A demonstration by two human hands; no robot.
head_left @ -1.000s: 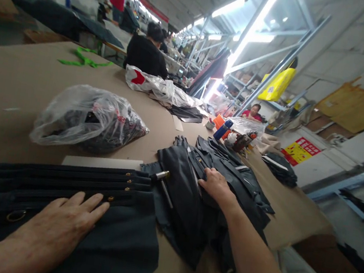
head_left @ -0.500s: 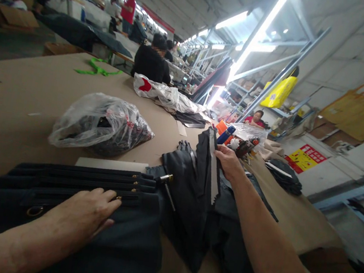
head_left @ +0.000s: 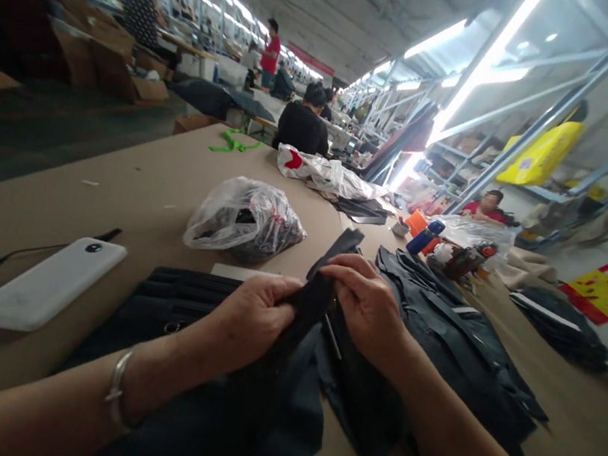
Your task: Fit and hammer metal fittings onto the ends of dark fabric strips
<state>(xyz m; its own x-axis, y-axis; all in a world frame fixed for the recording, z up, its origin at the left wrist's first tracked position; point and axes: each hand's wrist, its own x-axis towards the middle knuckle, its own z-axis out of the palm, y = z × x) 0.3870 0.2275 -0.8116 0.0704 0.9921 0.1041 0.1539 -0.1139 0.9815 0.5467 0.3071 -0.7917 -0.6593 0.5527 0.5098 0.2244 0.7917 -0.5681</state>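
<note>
A dark fabric piece (head_left: 309, 306) is raised in front of me, held between both hands. My left hand (head_left: 257, 319) is closed around its left edge, thumb on top. On its other side, my right hand (head_left: 366, 303) pinches the edge near the upper end. Below lies a stack of dark fabric panels (head_left: 182, 288) with folded strips and a metal ring (head_left: 172, 327), partly covered by my left arm. More dark cut fabric pieces (head_left: 457, 348) are spread on the table to the right of my right hand.
A clear plastic bag (head_left: 249, 216) with dark contents lies ahead on the brown table (head_left: 130, 211). A white power bank-like device (head_left: 47, 286) lies at left. Blue and orange items (head_left: 424, 237) stand at right, near folded dark fabric (head_left: 559, 324). Several people sit or stand farther back.
My left hand has left the zippered panels and now grips a fabric piece together with my right hand, which has brought it from the right pile. The view has swung left.
</note>
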